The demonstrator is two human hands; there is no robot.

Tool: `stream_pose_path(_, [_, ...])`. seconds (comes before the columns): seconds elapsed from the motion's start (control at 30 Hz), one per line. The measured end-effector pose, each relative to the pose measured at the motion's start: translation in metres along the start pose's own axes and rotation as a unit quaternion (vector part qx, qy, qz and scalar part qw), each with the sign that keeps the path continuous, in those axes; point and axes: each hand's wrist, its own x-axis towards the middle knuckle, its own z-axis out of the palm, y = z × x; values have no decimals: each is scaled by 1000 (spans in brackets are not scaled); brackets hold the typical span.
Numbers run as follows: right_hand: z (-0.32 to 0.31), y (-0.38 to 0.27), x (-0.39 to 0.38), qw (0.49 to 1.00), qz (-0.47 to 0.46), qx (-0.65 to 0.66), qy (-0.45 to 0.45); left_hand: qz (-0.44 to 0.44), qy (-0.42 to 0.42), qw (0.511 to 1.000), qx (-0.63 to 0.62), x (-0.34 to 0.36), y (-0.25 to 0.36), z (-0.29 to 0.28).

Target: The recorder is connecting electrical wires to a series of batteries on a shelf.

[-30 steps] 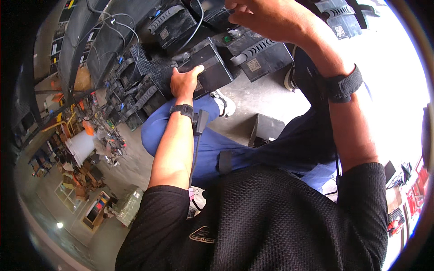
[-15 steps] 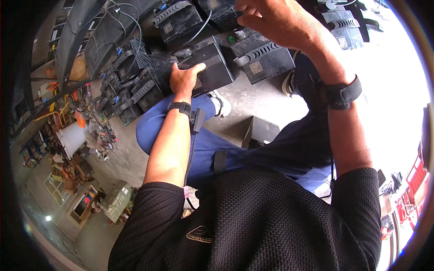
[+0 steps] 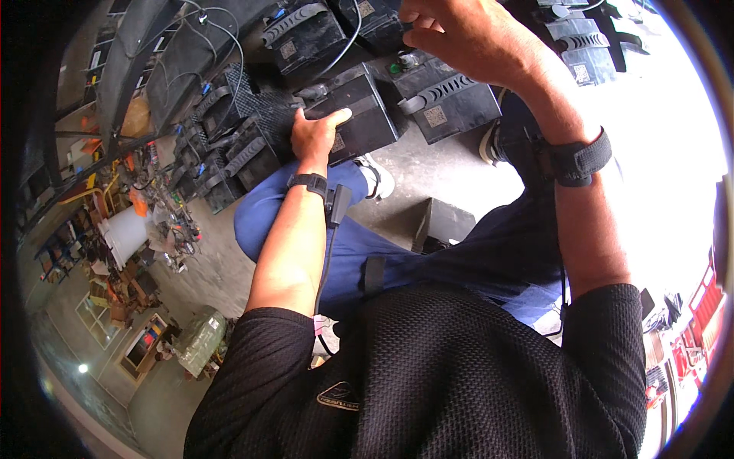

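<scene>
The person's left hand (image 3: 315,138) lies against the left side of a black rectangular case (image 3: 359,115), its thumb spread across the near part of the case and its other fingers mostly hidden beyond; whether they grip it, I cannot tell. This case sits just past the person's left shoe, in the middle of the far half of the scene. The right hand (image 3: 474,42) is raised at the far edge, fingers bent inward; whether it holds anything cannot be told. Closest to it is a second black case with a ribbed grey carry handle (image 3: 443,93), a small green spot and a square printed code, just right of the first.

Both wrists wear black straps. Farther off on the left is a handled black case (image 3: 306,40), with a thin grey cable (image 3: 356,34) running beside it. Another handled case (image 3: 582,53) stands far right in bright light. More black cases (image 3: 248,157) cluster to the left. Nearer, between the blue-trousered legs (image 3: 367,252), a dark box (image 3: 447,220) rests on the grey floor (image 3: 428,168). Well off to the left are a white bucket (image 3: 125,236) and a wrapped greenish bundle (image 3: 202,340).
</scene>
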Motion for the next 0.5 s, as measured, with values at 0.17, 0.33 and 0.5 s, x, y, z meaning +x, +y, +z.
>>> stream_pose_path(0.17, [-1, -2, -1, 1000, 6, 0, 2, -4, 9, 1000, 11, -5, 5, -1])
stream_pose_path(0.33, [1, -1, 0, 1000, 7, 7, -5, -13, 4, 1000, 0, -3, 3, -2])
stream_pose_path(0.5, [0, 0, 0, 1000, 8, -9, -12, -9, 2, 1000, 4, -3, 3, 0])
